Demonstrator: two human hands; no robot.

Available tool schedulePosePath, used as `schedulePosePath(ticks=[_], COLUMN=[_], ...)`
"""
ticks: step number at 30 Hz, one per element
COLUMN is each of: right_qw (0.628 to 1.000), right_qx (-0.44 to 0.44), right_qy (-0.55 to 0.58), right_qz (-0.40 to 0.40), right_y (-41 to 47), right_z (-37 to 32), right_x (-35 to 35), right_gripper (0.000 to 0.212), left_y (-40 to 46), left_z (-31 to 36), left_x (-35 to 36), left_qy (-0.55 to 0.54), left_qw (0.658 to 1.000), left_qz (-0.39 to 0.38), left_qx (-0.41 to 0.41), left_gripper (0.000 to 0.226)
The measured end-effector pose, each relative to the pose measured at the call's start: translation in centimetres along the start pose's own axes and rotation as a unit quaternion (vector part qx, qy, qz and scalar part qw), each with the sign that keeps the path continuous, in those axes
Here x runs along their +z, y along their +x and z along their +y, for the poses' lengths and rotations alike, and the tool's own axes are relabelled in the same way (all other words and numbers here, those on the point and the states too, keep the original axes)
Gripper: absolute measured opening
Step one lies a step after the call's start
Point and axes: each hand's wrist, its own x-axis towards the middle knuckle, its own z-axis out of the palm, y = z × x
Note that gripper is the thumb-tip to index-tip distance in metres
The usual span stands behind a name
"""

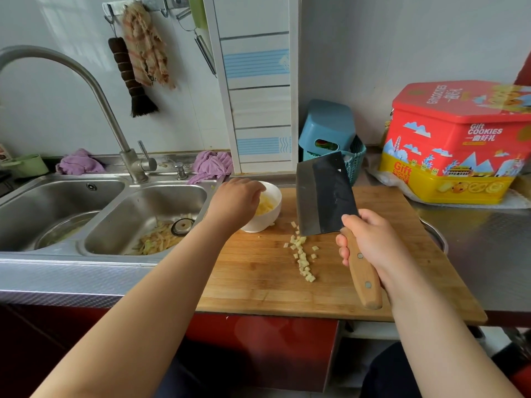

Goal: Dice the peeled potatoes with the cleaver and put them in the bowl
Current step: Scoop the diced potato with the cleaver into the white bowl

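Left hand (234, 201) covers the near-left rim of the white bowl (271, 196); fingertips hidden over the bowl, so hold or release can't be told. Bowl contents partly hidden, just a yellow blur. Cleaver (323, 193) blade hides the diced potato pieces (303, 255) at their 12 o'clock end. Right hand (370, 239) covers mid-handle. Cookie tin (457, 142) cut off at 3 o'clock, print blurred. Faucet (86, 90) cut off at 9 o'clock. Blue basket (356, 156) contents unreadable.
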Motion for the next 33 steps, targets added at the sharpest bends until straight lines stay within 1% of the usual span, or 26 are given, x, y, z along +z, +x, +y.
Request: schedulePosePath(ticks=[3,4,5,8,10,11,14,16,18,20,21,23,24,25,26,28,30,33], right_qw=[1.0,1.0,0.999,0.998,0.998,0.998,0.998,0.999,0.999,0.999,0.999,0.999,0.999,0.999,0.999,0.999,0.999,0.998], right_qx=[0.009,0.013,0.016,0.02,0.024,0.026,0.028,0.027,0.026,0.028,0.028,0.03,0.031,0.034,0.036,0.041,0.045,0.049], right_qy=[0.0,-0.006,-0.013,-0.019,-0.015,-0.013,-0.009,-0.011,-0.007,-0.003,-0.001,0.002,0.004,0.007,0.011,0.013,0.015,0.015], right_qz=[0.02,0.026,0.034,0.05,0.058,0.059,0.05,0.046,0.039,0.035,0.034,0.035,0.036,0.036,0.035,0.027,0.023,0.02], right_y=[-0.2,-0.3,-0.3,-0.5,-0.7,-0.8,-1.0,-1.0,-1.1,-1.1,-1.2,-1.3,-1.3,-1.4,-1.4,-1.3,-1.3,-1.2], right_z=[0.6,0.9,1.2,1.8,2.2,2.3,2.5,2.7,2.9,3.0,3.1,3.2,3.4,3.6,3.7,4.0,4.3,4.8], right_x=[-1.4,-2.0,-2.6,-3.8,-4.3,-4.4,-4.6,-4.7,-4.8,-4.9,-5.0,-5.1,-5.2,-5.3,-5.4,-5.6,-5.8,-6.0], right_gripper=[0.012,0.02,0.021,0.004,0.005,0.006,0.007,0.009,0.008,0.008,0.013,0.018,0.019,0.019,0.018,0.012,0.008,0.007], left_y=[0.4,0.4,0.3,-0.2,-0.4,-0.4,-0.3,-0.5,-0.9,-1.7,-2.3,-3.8,-4.5,-5.2,-5.7,-6.1,-5.5,-4.0], left_z=[0.1,0.2,0.4,0.9,0.8,0.7,0.7,1.2,2.3,3.8,4.7,6.3,7.0,7.6,8.2,9.0,9.4,9.7], left_x=[0.3,0.3,0.4,0.7,0.9,0.9,0.5,0.3,0.1,-0.1,-0.1,0.7,1.4,2.2,3.1,4.6,5.4,5.8], left_qy=[-0.021,-0.027,-0.03,-0.02,-0.01,-0.003,0.036,0.067,0.066,0.041,0.036,0.051,0.057,0.05,0.028,-0.017,-0.008,0.004], left_qw=[1.0,0.999,0.999,0.999,0.999,0.998,0.993,0.991,0.993,0.995,0.994,0.988,0.987,0.991,0.995,0.991,0.985,0.971], left_qz=[0.013,0.008,0.0,-0.016,-0.02,-0.015,0.03,0.063,0.083,0.087,0.081,0.05,0.027,-0.008,-0.05,-0.131,-0.169,-0.224], left_qx=[-0.01,-0.018,-0.028,-0.041,-0.05,-0.066,-0.107,-0.092,-0.055,0.019,0.065,0.138,0.146,0.124,0.078,-0.018,-0.044,-0.085], left_gripper=[0.029,0.033,0.036,0.046,0.049,0.046,0.024,0.02,0.025,0.034,0.035,0.033,0.032,0.033,0.036,0.047,0.059,0.069])
